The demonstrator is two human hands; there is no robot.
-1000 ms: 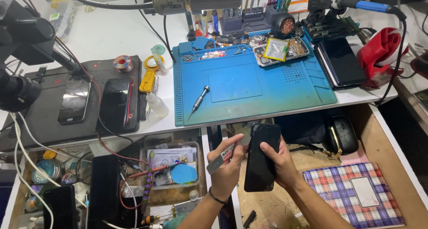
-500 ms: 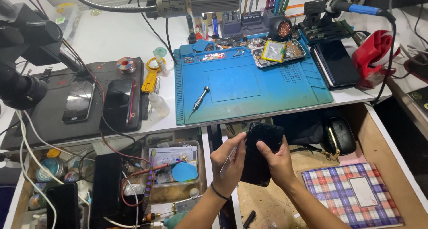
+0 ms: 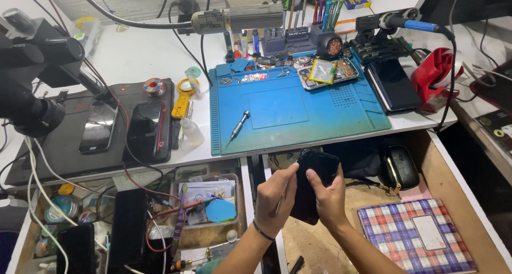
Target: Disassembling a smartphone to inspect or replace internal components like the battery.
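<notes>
Both hands clasped a black, flat rectangular smartphone point(image 3: 314, 183) over the open wooden drawer point(image 3: 453, 183), below the blue silicone work mat point(image 3: 288, 109): left hand point(image 3: 274, 199) gripping its edge, right hand point(image 3: 328, 199) wrapped behind.

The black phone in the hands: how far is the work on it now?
Done: tools are laid out; a screwdriver lies on the blue mat. In hand: both the left hand and right hand grip the black phone over the open drawer. Left: the phone looks closed, not yet opened.
</notes>
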